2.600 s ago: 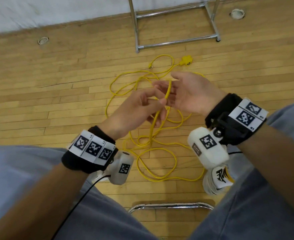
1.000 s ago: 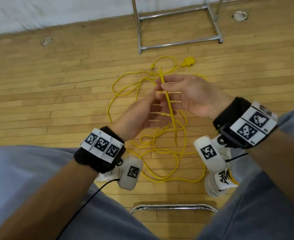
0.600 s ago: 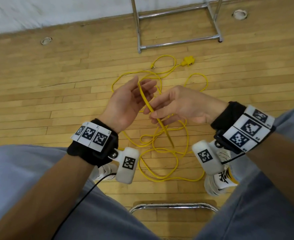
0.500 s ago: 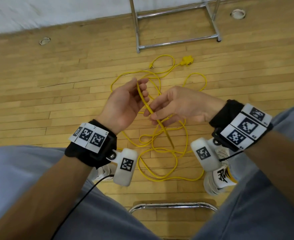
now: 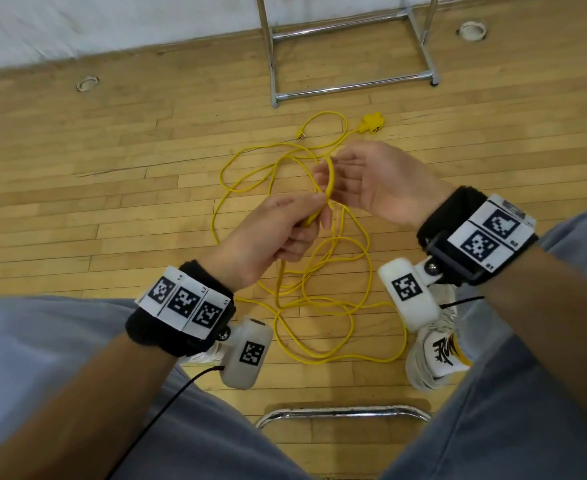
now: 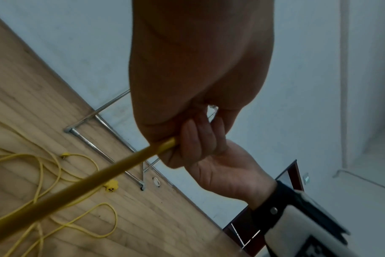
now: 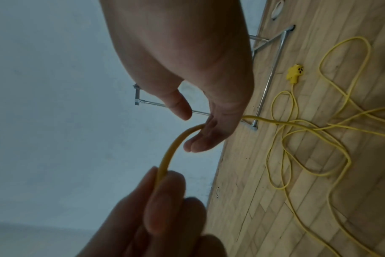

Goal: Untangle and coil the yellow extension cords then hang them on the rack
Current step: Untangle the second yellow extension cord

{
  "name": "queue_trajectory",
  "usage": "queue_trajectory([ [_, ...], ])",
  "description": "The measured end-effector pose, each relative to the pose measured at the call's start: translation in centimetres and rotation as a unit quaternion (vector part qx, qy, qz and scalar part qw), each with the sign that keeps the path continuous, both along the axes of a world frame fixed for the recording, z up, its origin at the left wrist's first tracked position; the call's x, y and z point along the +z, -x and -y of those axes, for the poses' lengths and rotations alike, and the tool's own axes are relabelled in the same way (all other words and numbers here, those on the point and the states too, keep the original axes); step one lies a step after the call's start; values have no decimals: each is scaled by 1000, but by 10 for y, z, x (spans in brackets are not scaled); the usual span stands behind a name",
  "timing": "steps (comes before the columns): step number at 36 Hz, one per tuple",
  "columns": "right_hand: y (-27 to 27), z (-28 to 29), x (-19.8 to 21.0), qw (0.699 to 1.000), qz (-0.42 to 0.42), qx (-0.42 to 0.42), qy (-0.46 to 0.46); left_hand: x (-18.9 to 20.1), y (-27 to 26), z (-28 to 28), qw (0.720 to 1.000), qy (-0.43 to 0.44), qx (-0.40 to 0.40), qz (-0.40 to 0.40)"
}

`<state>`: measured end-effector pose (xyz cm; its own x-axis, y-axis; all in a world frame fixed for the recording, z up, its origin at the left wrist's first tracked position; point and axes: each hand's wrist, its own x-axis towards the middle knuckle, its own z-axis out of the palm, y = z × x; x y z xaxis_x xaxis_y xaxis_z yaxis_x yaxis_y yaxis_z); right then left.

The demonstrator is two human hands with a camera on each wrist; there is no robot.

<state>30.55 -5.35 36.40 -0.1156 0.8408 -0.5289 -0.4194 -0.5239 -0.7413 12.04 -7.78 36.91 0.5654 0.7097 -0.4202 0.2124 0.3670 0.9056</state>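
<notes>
A yellow extension cord (image 5: pixel 319 296) lies in tangled loops on the wood floor between my feet, its yellow socket (image 5: pixel 373 123) and small plug (image 5: pixel 300 136) lying at the far end near the chrome rack's base (image 5: pixel 350 85). My left hand (image 5: pixel 319 211) grips one raised strand (image 6: pixel 77 187) in curled fingers. From it the cord arches up (image 7: pixel 171 147) to my right hand (image 5: pixel 326 166), which is held palm-up just beyond. There the cord lies across straight fingers (image 7: pixel 200 142), with the thumb apart from it.
The rack's uprights rise out of view by the white wall. A chrome chair bar (image 5: pixel 340 412) sits under my knees. My white shoe (image 5: pixel 434 355) stands beside the cord's near loop. Two round floor fittings (image 5: pixel 87 83) (image 5: pixel 472 29) lie near the wall.
My left hand, open and raised half a second ago, has dropped and closed round the cord. My right hand, then pinching the cord lower down, has opened and moved up and away.
</notes>
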Motion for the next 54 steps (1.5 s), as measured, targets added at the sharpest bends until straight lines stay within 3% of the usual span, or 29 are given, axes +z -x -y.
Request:
queue_trajectory([
  [7, -1, -1, -5, 999, 8, -45, -3, -6, -1, 7, 993, -30, -82, -73],
  [11, 0, 2, -4, 999, 6, 5, -48, -9, -2, 3, 995, 15, -44, -85],
  [14, 4, 6, 2, 994, 0, 72, -79, -12, -4, -7, 995, 82, 58, -29],
  [18, 12, 16, 4, 970, -6, 214, -111, -10, 1, -23, 973, 134, 176, 66],
  [23, 20, 30, -5, 903, 19, 416, -109, -7, 9, -37, 908, 220, 310, 176],
  [29, 23, 31, -12, 873, 91, 471, -89, -2, 16, -43, 867, 236, 338, 279],
  [32, 25, 29, -16, 889, 119, 437, -64, 1, 19, -40, 894, 200, 295, 272],
  [34, 27, 26, -17, 920, 107, 375, -30, 4, 20, -36, 924, 157, 249, 242],
  [38, 21, 17, -13, 980, 13, 198, -4, 10, 15, -23, 969, 103, 139, 175],
  [41, 14, 8, -6, 992, -68, 110, 4, 10, 10, -12, 990, 64, 43, 116],
  [45, 8, 1, 0, 995, -91, 37, 33, 5, 2, 1, 999, 29, -25, 38],
  [50, -8, -5, -1, 973, -167, -136, 82, -1, 0, 9, 991, 5, -118, -66],
  [54, -11, -4, -1, 992, -86, -78, 40, -7, 0, 9, 984, 4, -116, -133],
])
